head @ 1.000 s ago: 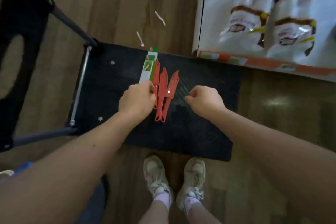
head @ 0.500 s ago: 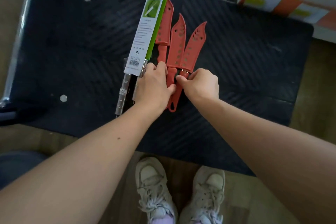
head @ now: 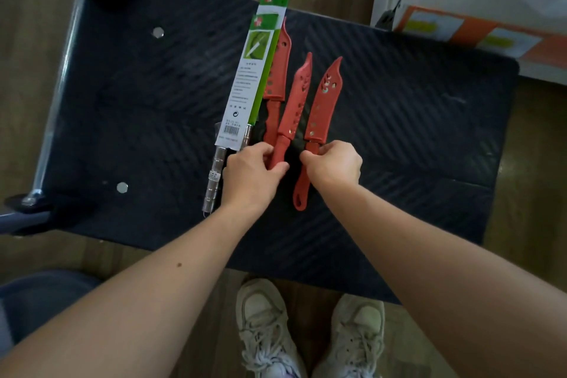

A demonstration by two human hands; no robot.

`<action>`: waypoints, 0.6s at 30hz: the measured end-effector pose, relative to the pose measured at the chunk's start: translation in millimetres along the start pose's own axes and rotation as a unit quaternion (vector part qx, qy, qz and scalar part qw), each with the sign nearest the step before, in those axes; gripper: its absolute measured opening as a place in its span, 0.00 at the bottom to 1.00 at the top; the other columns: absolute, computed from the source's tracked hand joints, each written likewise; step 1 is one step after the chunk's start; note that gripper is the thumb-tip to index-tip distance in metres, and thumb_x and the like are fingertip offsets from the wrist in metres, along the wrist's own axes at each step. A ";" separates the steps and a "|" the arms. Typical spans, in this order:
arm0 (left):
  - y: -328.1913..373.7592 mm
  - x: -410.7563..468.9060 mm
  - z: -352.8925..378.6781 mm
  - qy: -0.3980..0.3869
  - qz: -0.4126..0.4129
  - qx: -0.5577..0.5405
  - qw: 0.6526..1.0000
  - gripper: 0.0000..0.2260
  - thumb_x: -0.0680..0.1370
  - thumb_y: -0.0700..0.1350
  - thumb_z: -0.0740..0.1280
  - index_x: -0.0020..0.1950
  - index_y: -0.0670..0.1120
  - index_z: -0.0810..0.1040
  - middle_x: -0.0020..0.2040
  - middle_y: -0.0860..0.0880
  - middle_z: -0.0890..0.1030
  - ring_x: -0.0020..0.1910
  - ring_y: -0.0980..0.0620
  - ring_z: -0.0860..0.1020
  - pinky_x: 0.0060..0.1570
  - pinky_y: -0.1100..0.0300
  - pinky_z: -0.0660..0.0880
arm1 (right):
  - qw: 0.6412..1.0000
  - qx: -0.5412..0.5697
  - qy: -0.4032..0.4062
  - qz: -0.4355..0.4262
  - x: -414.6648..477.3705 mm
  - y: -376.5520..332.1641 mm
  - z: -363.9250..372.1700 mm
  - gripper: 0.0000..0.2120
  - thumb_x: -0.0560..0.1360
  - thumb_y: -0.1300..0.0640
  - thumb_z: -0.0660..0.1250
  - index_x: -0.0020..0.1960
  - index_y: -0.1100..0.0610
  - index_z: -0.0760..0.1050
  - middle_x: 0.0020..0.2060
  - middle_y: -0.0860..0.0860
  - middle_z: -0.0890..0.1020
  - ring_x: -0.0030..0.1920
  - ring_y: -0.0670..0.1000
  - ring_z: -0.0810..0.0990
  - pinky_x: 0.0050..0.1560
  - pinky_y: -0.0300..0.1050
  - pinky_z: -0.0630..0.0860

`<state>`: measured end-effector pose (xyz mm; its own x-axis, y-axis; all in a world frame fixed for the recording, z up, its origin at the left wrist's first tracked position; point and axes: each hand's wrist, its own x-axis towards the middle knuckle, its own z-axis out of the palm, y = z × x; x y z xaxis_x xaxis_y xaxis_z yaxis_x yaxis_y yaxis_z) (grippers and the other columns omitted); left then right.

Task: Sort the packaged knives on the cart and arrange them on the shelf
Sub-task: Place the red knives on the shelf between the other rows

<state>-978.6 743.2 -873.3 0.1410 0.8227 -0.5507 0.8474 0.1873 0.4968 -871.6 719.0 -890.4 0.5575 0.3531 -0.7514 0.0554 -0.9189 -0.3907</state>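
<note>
Three red sheathed knives lie fanned on the black cart deck (head: pixel 399 132): a left one (head: pixel 277 70), a middle one (head: pixel 296 101) and a right one (head: pixel 325 98). Left of them lie two steel-handled knives in green and white card sleeves (head: pixel 250 77). My left hand (head: pixel 253 175) is closed around the handle of the middle red knife. My right hand (head: pixel 334 163) pinches the handle of the right red knife just below its sheath. The handle end of the left red knife is hidden by my left hand.
The cart's metal handle bar (head: pixel 58 95) runs along the left edge. A white shelf base with an orange label strip (head: pixel 478 34) stands at the upper right. My shoes (head: pixel 310 331) are on the wooden floor just below the cart.
The camera has come closer to the cart. My right hand has drawn the right red knife away from the middle one, widening the gap. My left hand now wraps the middle knife's handle.
</note>
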 end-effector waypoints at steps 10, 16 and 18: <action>97.7 -54.1 -95.3 0.024 -0.028 -0.140 0.989 0.07 0.73 0.49 0.71 0.48 0.48 0.83 0.44 0.52 0.84 0.44 0.52 0.80 0.51 0.57 0.77 | 0.995 0.068 -0.005 -0.067 -83.9 -56.9 -113.5 0.05 0.73 0.54 0.70 0.44 0.55 0.76 0.43 0.51 0.82 0.44 0.52 0.82 0.51 0.51 0.80; 234.3 -131.1 -222.2 0.058 0.040 -0.205 0.976 0.10 0.73 0.48 0.71 0.52 0.47 0.83 0.44 0.50 0.84 0.47 0.49 0.82 0.53 0.51 0.78 | 0.983 0.108 0.026 -0.147 -199.0 -157.9 -246.9 0.07 0.72 0.54 0.70 0.39 0.51 0.72 0.39 0.48 0.80 0.46 0.52 0.81 0.53 0.52 0.79; 281.9 -165.1 -267.7 0.064 0.062 -0.235 0.968 0.10 0.72 0.46 0.71 0.52 0.46 0.83 0.44 0.48 0.84 0.46 0.48 0.82 0.53 0.48 0.78 | 0.977 0.128 0.025 -0.167 -245.9 -192.5 -292.0 0.08 0.72 0.53 0.70 0.39 0.50 0.71 0.40 0.50 0.80 0.47 0.53 0.81 0.54 0.55 0.79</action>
<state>-900.1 803.8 -462.8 0.1372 0.9087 -0.3942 0.4964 0.2813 0.8212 -777.4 757.7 -475.1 0.5844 0.6108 -0.5342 0.0356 -0.6770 -0.7351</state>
